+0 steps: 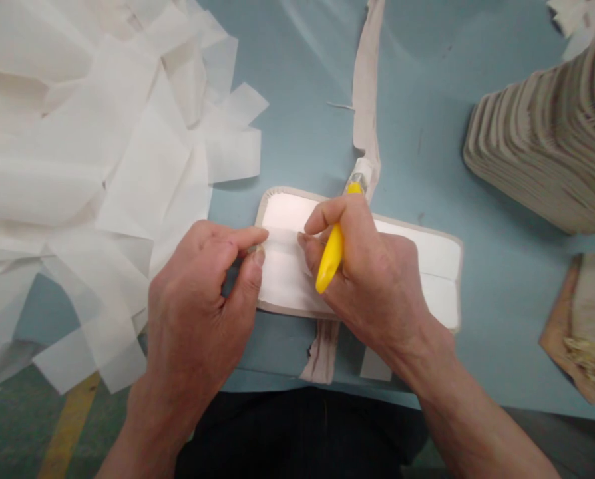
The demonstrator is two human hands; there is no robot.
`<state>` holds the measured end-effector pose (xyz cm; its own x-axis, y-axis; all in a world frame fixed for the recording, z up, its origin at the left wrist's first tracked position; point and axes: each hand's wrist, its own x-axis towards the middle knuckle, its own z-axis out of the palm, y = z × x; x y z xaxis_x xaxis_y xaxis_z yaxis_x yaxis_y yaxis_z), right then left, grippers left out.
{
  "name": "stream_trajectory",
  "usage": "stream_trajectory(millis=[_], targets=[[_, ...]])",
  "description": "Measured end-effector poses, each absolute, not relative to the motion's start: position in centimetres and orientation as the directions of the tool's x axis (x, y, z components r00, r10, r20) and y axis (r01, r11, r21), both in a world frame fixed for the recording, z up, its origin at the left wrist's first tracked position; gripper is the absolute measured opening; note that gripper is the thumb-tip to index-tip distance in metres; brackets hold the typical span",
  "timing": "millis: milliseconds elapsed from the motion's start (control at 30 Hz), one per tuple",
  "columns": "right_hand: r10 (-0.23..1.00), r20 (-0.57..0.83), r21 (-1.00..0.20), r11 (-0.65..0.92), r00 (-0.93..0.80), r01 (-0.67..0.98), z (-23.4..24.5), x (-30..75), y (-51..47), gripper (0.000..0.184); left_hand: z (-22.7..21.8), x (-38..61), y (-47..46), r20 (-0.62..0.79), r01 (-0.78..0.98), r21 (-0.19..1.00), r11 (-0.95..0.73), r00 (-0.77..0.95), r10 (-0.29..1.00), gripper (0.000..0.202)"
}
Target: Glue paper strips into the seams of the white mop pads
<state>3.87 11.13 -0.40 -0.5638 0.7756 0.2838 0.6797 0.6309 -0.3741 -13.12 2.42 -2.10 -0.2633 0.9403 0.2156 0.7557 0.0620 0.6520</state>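
Note:
A long white panel (290,283) with rounded corners and a beige fabric rim lies in front of me, a crease running along its right part. At its left end is my left hand (202,286), thumb and forefinger closed in a pinch; what they hold, if anything, is too faint to make out. My right hand (372,273) covers the panel's middle, closed round a yellow-handled brush (331,259) whose metal collar and whitish tip point away from me. Its thumb and forefinger come close together above the panel. A faint pale band crosses the panel between both hands.
Many loose translucent paper strips (128,133) are heaped at the left, some hanging over the table edge. A beige fabric strip (367,80) runs under the panel. Tall stacked beige pads (542,133) stand at the right, near a brown and beige piece (590,326).

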Motion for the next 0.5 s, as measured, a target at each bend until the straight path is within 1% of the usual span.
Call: stream_trajectory(millis=[100, 200, 333, 500], targets=[[0.782, 0.272, -0.374, 0.623, -0.561, 0.687, -0.3, 3.8, 11.1, 0.005, -2.1, -12.9, 2.8, 0.216, 0.800, 0.596, 0.065, -0.238, 0.947, 0.022], [0.807, 0.210, -0.359, 0.589, -0.552, 0.724, 0.1, 4.1, 11.1, 0.007, -2.3, -12.7, 3.1, 0.209, 0.830, 0.551, 0.088, -0.239, 0.948, 0.025], [0.830, 0.156, -0.340, 0.554, -0.536, 0.760, 0.8, 6.0, 11.2, 0.011, -2.6, -12.7, 3.0, 0.185, 0.831, 0.543, 0.123, -0.262, 0.947, 0.028], [0.859, 0.178, -0.320, 0.512, -0.480, 0.797, 0.8, 9.9, 11.2, 0.008, -2.4, -12.8, 3.0, 0.161, 0.813, 0.563, 0.151, -0.288, 0.944, 0.030]])
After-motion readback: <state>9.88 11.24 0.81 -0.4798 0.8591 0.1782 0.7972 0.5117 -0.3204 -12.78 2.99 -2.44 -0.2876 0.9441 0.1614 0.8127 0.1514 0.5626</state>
